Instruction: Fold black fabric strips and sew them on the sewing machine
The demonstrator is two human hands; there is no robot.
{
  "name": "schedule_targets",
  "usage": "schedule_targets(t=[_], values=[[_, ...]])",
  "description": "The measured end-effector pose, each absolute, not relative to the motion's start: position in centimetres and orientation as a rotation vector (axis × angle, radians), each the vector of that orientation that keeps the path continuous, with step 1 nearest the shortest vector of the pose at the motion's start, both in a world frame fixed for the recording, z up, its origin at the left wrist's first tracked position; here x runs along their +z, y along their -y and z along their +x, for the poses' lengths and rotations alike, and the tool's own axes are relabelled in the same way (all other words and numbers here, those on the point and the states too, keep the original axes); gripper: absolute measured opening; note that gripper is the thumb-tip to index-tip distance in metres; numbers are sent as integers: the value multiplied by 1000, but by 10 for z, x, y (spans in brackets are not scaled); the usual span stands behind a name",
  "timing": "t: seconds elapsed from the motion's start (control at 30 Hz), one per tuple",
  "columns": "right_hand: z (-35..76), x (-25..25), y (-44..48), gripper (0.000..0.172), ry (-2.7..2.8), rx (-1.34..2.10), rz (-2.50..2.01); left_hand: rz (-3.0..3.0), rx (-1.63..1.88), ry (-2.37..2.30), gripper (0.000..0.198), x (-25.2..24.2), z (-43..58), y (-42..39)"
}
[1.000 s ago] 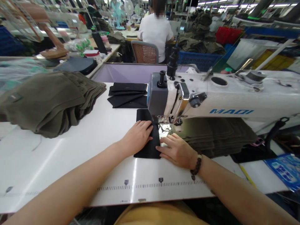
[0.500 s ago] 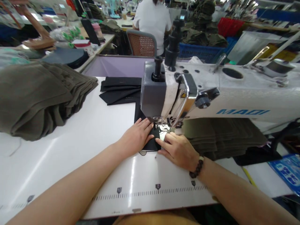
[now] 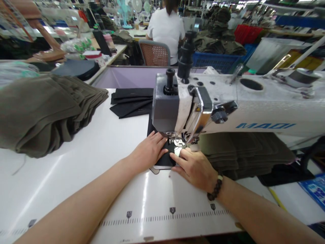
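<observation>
Black cloth strip (image 3: 165, 160): lies flat between the far and front edges of the worktop (image 3: 101, 189), partly hidden by the head of the sewing machine (image 3: 254, 105). Leftmost, toward the worktop's far edge, slumped olive cloth pieces (image 3: 45, 115). Next, folded black pieces (image 3: 130, 103) near the far edge. Your left hand (image 3: 148, 152) rests on the strip, palm down, fingers extended and unclenched. Your right hand (image 3: 195, 167), fingers partly curled, has its index fingertip at the strip's right edge; cannot tell whether it pinches. Farther right, under the machine's arm, stacked olive pieces (image 3: 243, 152).
</observation>
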State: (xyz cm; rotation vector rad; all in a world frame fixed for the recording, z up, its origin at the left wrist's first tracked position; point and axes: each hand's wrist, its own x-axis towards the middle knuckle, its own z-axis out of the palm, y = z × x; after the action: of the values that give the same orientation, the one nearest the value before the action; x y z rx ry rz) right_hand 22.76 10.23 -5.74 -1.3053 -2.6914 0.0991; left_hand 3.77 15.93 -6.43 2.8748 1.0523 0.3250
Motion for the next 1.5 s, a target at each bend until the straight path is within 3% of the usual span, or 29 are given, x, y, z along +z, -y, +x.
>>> schedule_targets(t=[0.43,0.6,0.7,1.5], values=[[227,-57,-104,41,2657,105,-1348,2897,349,-1051,27,-64,37,-164],[232,-59,-104,31,2647,97,-1067,2907,365,-820,21,-56,33,-150],[234,-60,-103,35,2610,82,-952,2863,297,-708,25,-52,32,-140],[231,-60,-104,32,2609,85,-1016,2814,246,-678,26,-50,31,-143]])
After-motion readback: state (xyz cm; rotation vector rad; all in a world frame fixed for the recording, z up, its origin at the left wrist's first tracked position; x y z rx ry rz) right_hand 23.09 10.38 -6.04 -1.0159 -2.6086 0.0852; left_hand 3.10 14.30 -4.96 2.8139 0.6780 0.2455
